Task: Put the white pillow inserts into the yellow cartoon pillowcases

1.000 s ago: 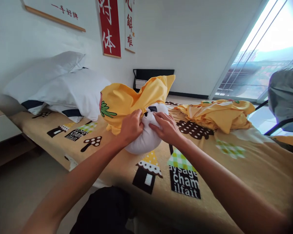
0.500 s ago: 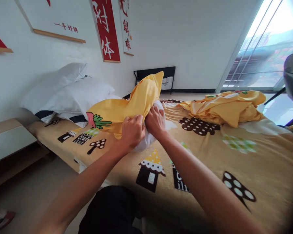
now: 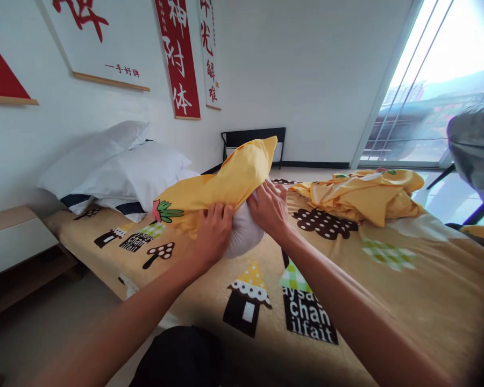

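Observation:
A yellow pillowcase (image 3: 221, 185) with a green-leafed print partly covers a white pillow (image 3: 245, 232) above the bed. The pillow's white end bulges out of the case between my hands. My left hand (image 3: 215, 231) is closed on the case's near edge, fingers curled over the fabric. On the other side my right hand (image 3: 271, 208) grips the case's edge against the pillow, its thumb near the white part and some fingers hidden behind.
White pillows (image 3: 133, 166) are piled at the bed's head, left. Crumpled yellow bedding (image 3: 363, 193) lies to the right on the patterned tan blanket (image 3: 201, 290). A bedside cabinet (image 3: 16, 242) stands left, a grey chair (image 3: 476, 140) far right.
My right hand has shifted slightly right and up along the case's edge, and the hands are further apart. More of the white pillow shows between them. The view has tilted up slightly.

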A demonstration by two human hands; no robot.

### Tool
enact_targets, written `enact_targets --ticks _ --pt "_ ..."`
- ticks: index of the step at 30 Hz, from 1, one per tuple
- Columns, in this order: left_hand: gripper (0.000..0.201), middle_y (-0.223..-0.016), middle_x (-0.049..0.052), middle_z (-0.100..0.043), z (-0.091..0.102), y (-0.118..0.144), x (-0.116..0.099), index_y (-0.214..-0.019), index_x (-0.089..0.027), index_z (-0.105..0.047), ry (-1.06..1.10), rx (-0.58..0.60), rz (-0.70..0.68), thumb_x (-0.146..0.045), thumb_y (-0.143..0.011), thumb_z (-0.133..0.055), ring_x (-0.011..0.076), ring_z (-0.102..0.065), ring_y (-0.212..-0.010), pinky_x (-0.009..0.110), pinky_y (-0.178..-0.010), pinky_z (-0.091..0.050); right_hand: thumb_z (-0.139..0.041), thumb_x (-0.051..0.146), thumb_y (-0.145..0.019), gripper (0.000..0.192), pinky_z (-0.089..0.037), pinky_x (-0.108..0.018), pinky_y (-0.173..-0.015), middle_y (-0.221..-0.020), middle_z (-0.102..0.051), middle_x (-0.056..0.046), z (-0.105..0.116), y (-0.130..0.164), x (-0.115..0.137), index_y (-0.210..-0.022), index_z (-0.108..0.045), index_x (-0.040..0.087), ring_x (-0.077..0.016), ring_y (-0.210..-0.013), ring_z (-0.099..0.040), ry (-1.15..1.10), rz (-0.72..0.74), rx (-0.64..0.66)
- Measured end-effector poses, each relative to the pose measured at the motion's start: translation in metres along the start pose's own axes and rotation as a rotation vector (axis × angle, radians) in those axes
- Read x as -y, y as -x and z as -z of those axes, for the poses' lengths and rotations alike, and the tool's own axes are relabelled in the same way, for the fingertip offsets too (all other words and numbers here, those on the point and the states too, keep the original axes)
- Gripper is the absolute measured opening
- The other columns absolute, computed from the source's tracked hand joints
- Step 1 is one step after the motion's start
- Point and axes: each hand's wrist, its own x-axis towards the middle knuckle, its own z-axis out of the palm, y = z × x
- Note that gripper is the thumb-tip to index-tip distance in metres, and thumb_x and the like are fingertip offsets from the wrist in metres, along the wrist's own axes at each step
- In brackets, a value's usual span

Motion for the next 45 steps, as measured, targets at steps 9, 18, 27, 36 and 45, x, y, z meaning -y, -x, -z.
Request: enact_targets --ticks 9,18,27,36,45 --pt "0.017 -0.075 0.004 -0.056 0.022 -0.048 0.028 -0.072 -0.022 -0.043 0.309 -0.344 0.171 -0.007 -0.079 -0.041 0.0197 -0.05 -0.074 0.031 -0.068 -0.037 -0.04 0.045 -0.09 0.038 -0.026 -0.046 -0.103 -0.111 -0.062 -0.014 0.059 -0.034 0.028 -0.104 -0.059 0.015 -0.0292 -0.11 -0.051 0.011 0.053 -0.058" --pt "0.016 -0.061 -0.006 -0.041 0.03 -0.065 0.003 -0.065 -0.02 -0.039 0.94 -0.328 0.187 -0.01 -0.066 -0.052 0.0089 -0.037 -0.057 0.023 -0.057 -0.032 -0.043 0.025 -0.091 0.026 -0.039 -0.042 -0.092 -0.103 -0.068 -0.011 0.102 0.042 0.03 -0.101 -0.066 0.017 -0.026 -0.101 -0.058 0.277 0.55 -0.139" --pt "0.013 -0.064 -0.004 -0.049 0.085 -0.086 -0.008 -0.071 -0.017 -0.049 1.236 -0.014 -0.147 -0.008 -0.069 -0.059 0.0073 -0.046 -0.059 0.021 -0.055 -0.039 -0.05 0.027 -0.091 0.034 -0.033 -0.037 -0.078 -0.117 -0.065 -0.014 0.092 0.069 0.026 -0.118 -0.062 0.008 -0.0239 -0.105 -0.053 0.548 0.69 -0.222" --pt "0.012 -0.079 0.001 -0.059 0.068 -0.044 -0.032 -0.089 -0.017 -0.054 1.015 -0.244 -0.026 -0.027 -0.083 -0.058 0.0109 -0.054 -0.068 0.024 -0.063 -0.046 -0.06 0.041 -0.085 0.033 -0.033 -0.035 -0.068 -0.087 -0.064 -0.011 0.13 0.059 -0.003 -0.096 -0.065 0.011 -0.0212 -0.079 -0.051 0.608 0.639 -0.447" --pt "0.013 -0.073 0.002 -0.065 0.078 -0.056 -0.062 -0.07 -0.019 -0.057 0.721 0.042 -0.071 -0.027 -0.08 -0.056 0.0172 -0.059 -0.069 0.028 -0.06 -0.04 -0.064 0.036 -0.083 0.032 -0.036 -0.037 -0.076 -0.094 -0.067 -0.013 0.134 0.09 -0.007 -0.103 -0.065 0.011 -0.0239 -0.087 -0.056 0.597 0.581 -0.44"
